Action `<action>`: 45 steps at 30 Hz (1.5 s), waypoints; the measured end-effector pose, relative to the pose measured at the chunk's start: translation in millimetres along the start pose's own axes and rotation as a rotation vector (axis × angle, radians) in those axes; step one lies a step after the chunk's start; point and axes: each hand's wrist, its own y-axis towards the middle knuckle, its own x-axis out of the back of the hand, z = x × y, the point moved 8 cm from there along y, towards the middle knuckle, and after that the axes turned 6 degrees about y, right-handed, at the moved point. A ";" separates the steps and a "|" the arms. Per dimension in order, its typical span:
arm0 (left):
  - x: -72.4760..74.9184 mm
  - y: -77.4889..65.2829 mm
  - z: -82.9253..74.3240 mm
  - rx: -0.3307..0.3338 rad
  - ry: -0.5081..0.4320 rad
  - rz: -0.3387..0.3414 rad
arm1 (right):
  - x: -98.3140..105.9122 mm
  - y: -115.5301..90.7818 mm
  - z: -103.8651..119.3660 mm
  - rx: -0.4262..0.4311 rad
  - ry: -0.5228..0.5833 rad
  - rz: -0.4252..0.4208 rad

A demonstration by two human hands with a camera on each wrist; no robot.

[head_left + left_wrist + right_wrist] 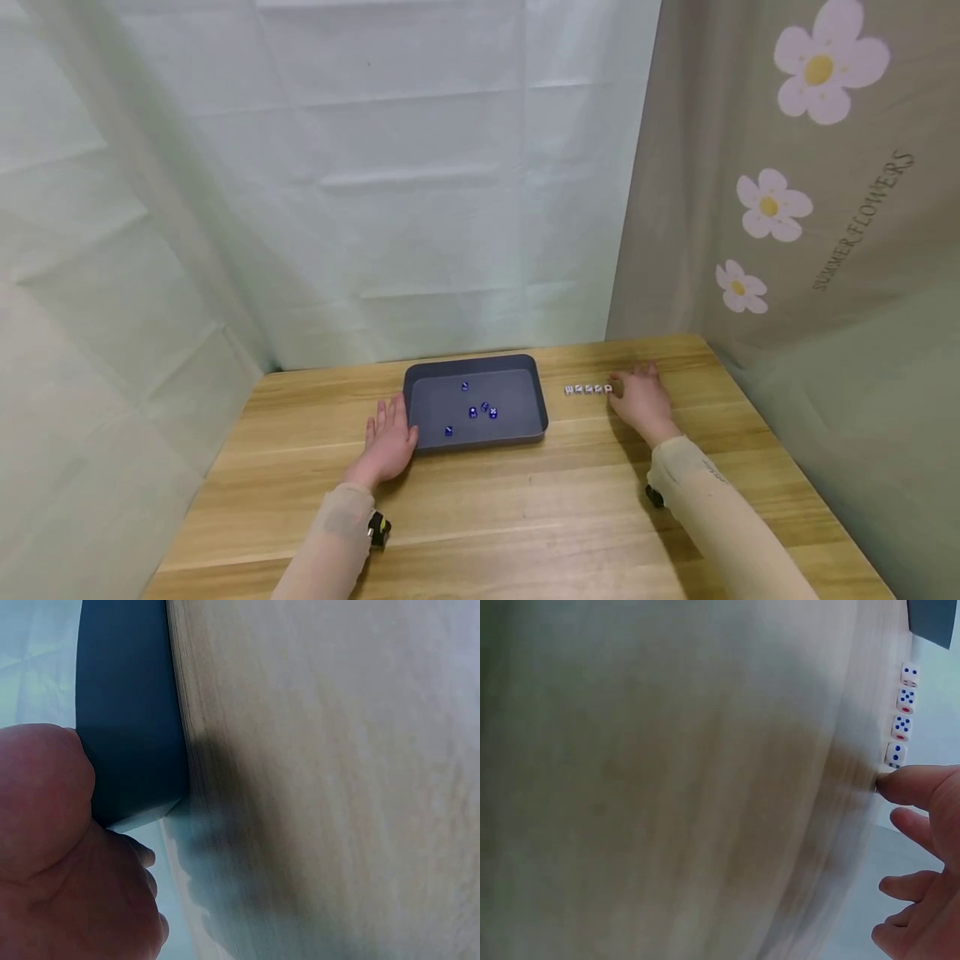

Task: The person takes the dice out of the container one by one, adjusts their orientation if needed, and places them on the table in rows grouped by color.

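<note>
A dark grey rectangular tray [517, 426] lies on the table, with several blue dice [472, 412] scattered on its floor. My left hand [388, 442] rests against the tray's left side, fingers extended and thumb at the near corner. In the left wrist view, the thumb [45, 795] touches the tray wall [131, 697]. Right of the tray, several white dice [588, 389] stand in a straight row. My right hand [643, 403] is at the row's right end, thumb and forefinger on the last white die [608, 389]. The thumb [915, 784] mostly hides that die in the right wrist view.
The wooden table [510, 517] extends toward me in front of the tray. Pale curtains [450, 183] hang behind and at the left; a flowered curtain [847, 200] hangs at the right. Each wrist wears a small black device [379, 530].
</note>
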 end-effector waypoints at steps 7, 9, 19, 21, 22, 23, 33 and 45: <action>3.0 -0.6 -2.7 -0.008 -0.011 -0.018 | 3.0 0.0 7.5 0.029 0.018 -0.014; 2.4 -1.5 -2.7 -0.005 -0.011 -0.013 | 2.4 -2.4 13.4 0.038 0.044 -0.013; 1.3 0.1 -6.3 -0.010 -0.011 -0.009 | -7.5 -7.9 67.1 0.146 0.238 -0.076; 1.3 0.1 -7.1 -0.011 -0.014 -0.006 | -12.8 -8.7 79.2 0.168 0.239 -0.070; 1.2 -0.2 -6.9 -0.009 -0.013 -0.001 | -15.7 -9.2 85.0 0.176 0.236 -0.066; 1.0 -0.5 -6.9 -0.007 -0.012 0.003 | -18.4 -9.5 90.9 0.187 0.230 -0.064; -1.6 -0.4 -4.0 -0.003 -0.013 -0.002 | -50.9 -10.8 135.0 0.292 0.137 0.025; -1.6 0.9 -2.6 0.001 0.004 0.000 | -68.8 -12.7 158.6 0.375 0.062 0.069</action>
